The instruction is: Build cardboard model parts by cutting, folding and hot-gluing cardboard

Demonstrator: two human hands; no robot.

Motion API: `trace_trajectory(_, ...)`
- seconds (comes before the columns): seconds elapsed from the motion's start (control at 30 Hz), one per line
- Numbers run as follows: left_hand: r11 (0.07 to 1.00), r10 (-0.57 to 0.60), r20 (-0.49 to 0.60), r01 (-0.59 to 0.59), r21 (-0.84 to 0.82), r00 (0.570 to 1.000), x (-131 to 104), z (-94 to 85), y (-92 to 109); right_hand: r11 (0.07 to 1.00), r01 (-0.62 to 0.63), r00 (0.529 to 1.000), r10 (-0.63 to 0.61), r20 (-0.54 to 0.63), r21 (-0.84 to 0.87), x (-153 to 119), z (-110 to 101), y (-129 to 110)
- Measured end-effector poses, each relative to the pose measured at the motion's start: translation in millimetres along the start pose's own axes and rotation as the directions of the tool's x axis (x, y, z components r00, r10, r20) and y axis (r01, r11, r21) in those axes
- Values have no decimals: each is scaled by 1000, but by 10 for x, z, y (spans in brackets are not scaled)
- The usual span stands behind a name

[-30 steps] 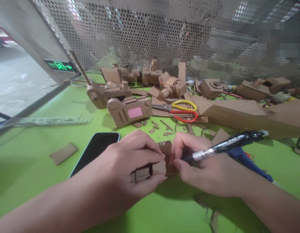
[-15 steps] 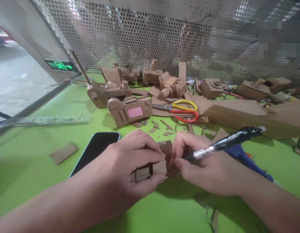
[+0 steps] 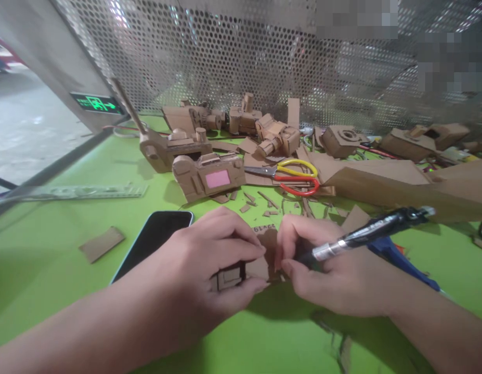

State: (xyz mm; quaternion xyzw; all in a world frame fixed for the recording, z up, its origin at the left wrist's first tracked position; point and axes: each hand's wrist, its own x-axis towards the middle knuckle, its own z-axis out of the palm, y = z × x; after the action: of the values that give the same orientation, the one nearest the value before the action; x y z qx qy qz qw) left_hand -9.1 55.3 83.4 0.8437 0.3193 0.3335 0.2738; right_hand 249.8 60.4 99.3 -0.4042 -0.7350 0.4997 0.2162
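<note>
My left hand is closed on a small cardboard piece, pinched between thumb and fingers. Under that hand shows a part with dark outlines; the fingers cover most of it. My right hand holds a black and silver pen, its writing end low between the fingers and its tip hidden. Thumb and fingertips of this hand rest at the edge of a darker brown cardboard sheet with printed characters, lying just beyond the small piece.
Left of my hands lie a phone, a cardboard scrap and a clear ruler. Scissors with yellow and red handles lie ahead, near a cardboard camera. A blue-handled tool is partly behind my right wrist. Perforated metal stands behind.
My right hand and the pen have shifted slightly right and down, away from the small cardboard piece. My left hand keeps its grip almost unmoved.
</note>
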Motion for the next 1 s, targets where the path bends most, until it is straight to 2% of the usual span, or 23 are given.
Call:
trace_trajectory(0.23,1000,12,-35,-11,24,999,-1,26,-25,985,-30,999,34,-17,173,-2,16,88)
trace_trajectory(1.0,999,21,-48,-19,30,999,-4,37,-43,985,-55,998,59,-25,163,-9,39,83)
